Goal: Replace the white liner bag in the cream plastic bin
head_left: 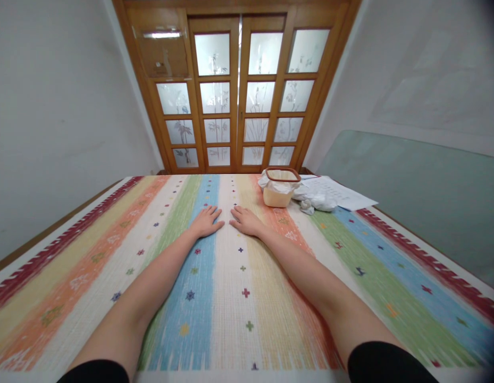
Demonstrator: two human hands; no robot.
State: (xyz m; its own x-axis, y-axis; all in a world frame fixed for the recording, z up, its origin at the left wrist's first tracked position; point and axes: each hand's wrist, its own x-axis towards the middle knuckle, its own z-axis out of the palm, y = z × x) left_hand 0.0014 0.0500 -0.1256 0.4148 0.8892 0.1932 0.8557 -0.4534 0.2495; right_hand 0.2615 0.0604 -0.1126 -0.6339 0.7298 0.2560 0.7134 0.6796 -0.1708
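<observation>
Both arms reach forward over a striped tablecloth (231,298). My left hand (207,221) lies palm down on the blue and white stripes, fingers spread, holding nothing. Just to its right, my right hand (245,221) rests flat on the white and yellow stripes, also with its fingers apart and nothing in it. A small gap separates the two hands. Beyond my right hand stands a cream bin (277,199) with a brown rim and a white bag lining it.
Beside the bin lie a crumpled white plastic bag (320,201) and printed paper sheets (350,197). A green padded panel (422,197) runs along the table's right side. Wooden doors with frosted panes (239,96) stand behind the far edge, and walls flank both sides.
</observation>
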